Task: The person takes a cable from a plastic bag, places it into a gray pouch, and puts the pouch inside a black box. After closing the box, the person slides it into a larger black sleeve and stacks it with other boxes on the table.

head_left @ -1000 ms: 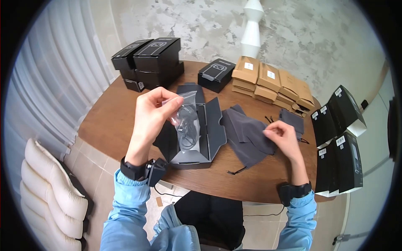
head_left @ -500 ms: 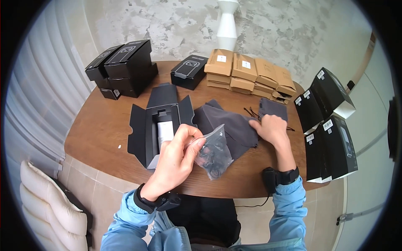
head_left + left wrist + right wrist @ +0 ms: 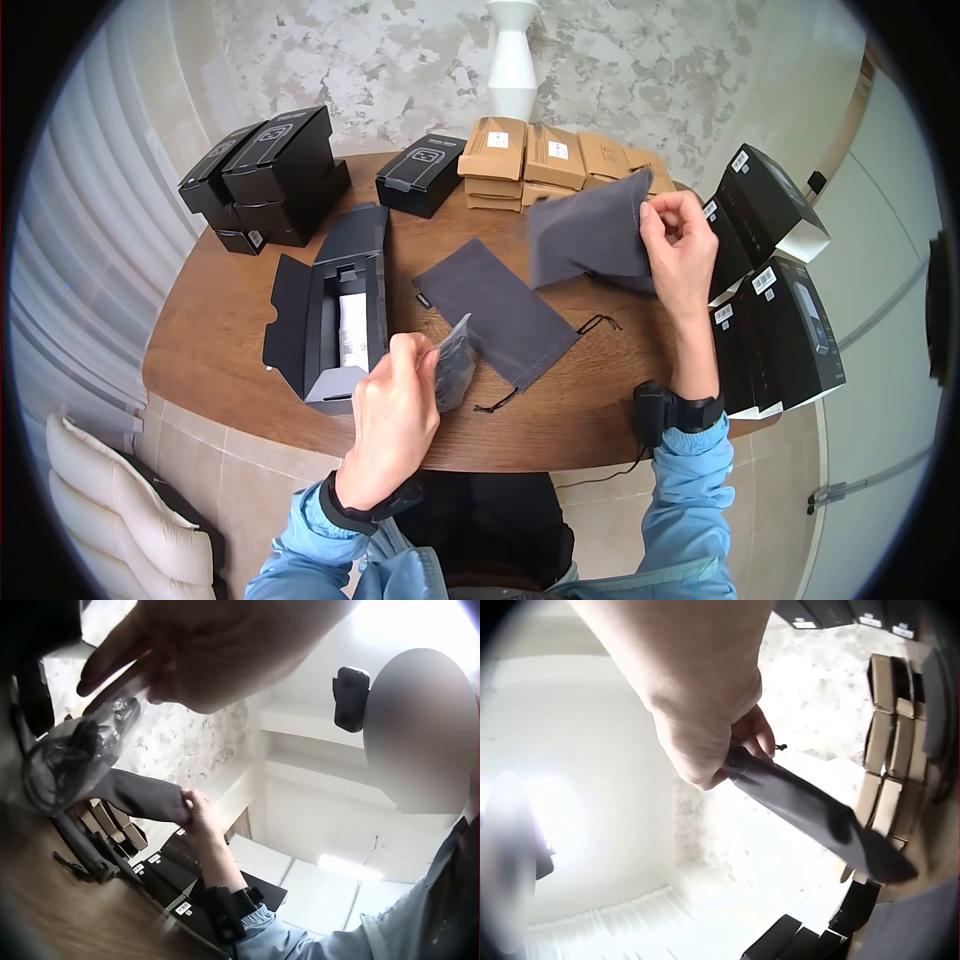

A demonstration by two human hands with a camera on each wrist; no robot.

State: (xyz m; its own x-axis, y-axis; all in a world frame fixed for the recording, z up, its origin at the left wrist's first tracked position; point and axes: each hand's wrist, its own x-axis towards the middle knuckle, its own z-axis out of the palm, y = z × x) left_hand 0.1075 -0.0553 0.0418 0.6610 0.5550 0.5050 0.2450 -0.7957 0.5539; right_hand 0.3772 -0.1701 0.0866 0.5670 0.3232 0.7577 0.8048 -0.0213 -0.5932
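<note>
My left hand (image 3: pixel 392 412) pinches a clear plastic bag (image 3: pixel 456 370) over the front of the table. A coiled black cable (image 3: pixel 56 769) shows through the bag in the left wrist view. At the right, my right hand (image 3: pixel 682 250) grips the edge of a dark grey drawstring pouch (image 3: pixel 588 235), which hangs raised in front of the brown boxes. A second grey drawstring pouch (image 3: pixel 500 318) lies flat between my hands, its black cords toward the front and right. Left of it stands an open black box (image 3: pixel 287 325) with its flaps spread and a white printed item (image 3: pixel 353 330) inside.
Stacked black boxes (image 3: pixel 270 175) stand at the back left, with one closed black box (image 3: pixel 420 175) beside them. Brown cardboard boxes (image 3: pixel 520 160) line the back. More black boxes (image 3: pixel 770 310) stack along the right side of the wooden table (image 3: pixel 215 330). A white vase (image 3: pixel 512 65) stands behind.
The right hand has taken hold of a pouch and lifted it up, leaving the other flat on the table. The left hand has carried the bag away from the open box toward the table's front.
</note>
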